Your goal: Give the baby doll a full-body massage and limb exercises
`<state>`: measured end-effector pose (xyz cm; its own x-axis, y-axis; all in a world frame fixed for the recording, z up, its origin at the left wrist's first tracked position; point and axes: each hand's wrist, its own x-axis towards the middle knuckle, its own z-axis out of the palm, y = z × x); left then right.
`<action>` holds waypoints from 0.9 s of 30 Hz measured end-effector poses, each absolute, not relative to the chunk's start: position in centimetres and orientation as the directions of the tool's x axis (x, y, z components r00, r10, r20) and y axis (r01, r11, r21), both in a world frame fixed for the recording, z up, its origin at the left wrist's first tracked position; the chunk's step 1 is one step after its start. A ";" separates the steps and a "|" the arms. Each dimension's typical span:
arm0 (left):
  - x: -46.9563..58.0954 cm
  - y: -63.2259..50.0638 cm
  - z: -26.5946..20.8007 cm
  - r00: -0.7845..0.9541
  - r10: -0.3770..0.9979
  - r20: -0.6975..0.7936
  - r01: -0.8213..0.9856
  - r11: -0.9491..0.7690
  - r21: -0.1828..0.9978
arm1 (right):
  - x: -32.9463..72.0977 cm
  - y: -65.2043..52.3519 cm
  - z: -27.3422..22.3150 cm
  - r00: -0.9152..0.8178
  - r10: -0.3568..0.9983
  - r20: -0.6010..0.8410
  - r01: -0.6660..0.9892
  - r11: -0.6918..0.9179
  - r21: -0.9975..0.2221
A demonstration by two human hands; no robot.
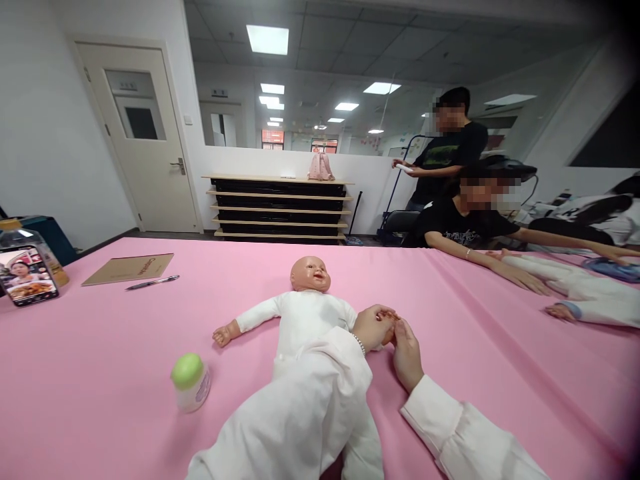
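Observation:
A baby doll (310, 308) in a white outfit lies on its back on the pink-covered table, head away from me. My left hand (371, 328), with a beaded bracelet at the wrist, reaches across the doll's body; its fingers are closed around the doll's hand on the right side. From the right, my right hand (408, 353) meets it there, fingertips pinched at the same doll hand. My fingers hide most of that small hand. The doll's other arm (257, 315) stretches out to the left. My white left sleeve (295, 407) covers part of the doll's lower body.
A green-lidded jar (191, 383) stands left of the doll. Further left are a pen (153, 283), a brown notebook (129, 268), a propped phone (27, 275) and a bottle. Across at the right, a co-worker (465, 220) leans over another doll (575, 280); another person stands behind.

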<state>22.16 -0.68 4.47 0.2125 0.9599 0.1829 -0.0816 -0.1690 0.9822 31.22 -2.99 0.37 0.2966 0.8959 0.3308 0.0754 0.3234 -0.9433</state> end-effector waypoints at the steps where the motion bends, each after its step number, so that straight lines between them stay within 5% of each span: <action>1: 22.2 -0.7 4.5 0.221 0.959 0.176 -0.079 -0.162 0.984 | 31.2 -3.0 0.4 0.290 0.894 0.342 0.072 0.336 -0.939; 9: 21.9 -0.9 4.8 0.256 0.951 0.176 -0.035 -0.173 0.984 | 30.6 -3.4 0.6 0.269 0.871 0.411 0.178 0.374 -0.910; 16: 18.3 -2.4 6.5 0.211 0.945 0.250 0.121 -0.279 0.953 | 33.3 -0.1 -1.8 0.538 0.781 0.316 0.094 0.317 -0.944; 21: 8.9 -5.8 7.3 0.151 0.895 0.420 0.575 -0.425 0.699 | 36.1 1.8 -2.8 0.612 0.737 0.287 0.226 0.185 -0.956; 24: 2.5 -7.9 6.3 0.043 0.903 0.427 0.891 -0.227 0.392 | 36.4 1.6 -2.3 0.588 0.740 0.327 0.296 0.179 -0.938; 27: -1.9 -9.5 5.2 -0.135 0.923 0.360 0.987 0.094 0.130 | 35.1 0.7 -0.5 0.572 0.722 0.389 0.372 0.194 -0.908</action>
<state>-1.90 -9.52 5.24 -0.1355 0.9232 0.3598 0.9870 0.0941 0.1301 35.15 0.72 -0.49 0.5719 0.7223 0.3888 0.3722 0.1938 -0.9077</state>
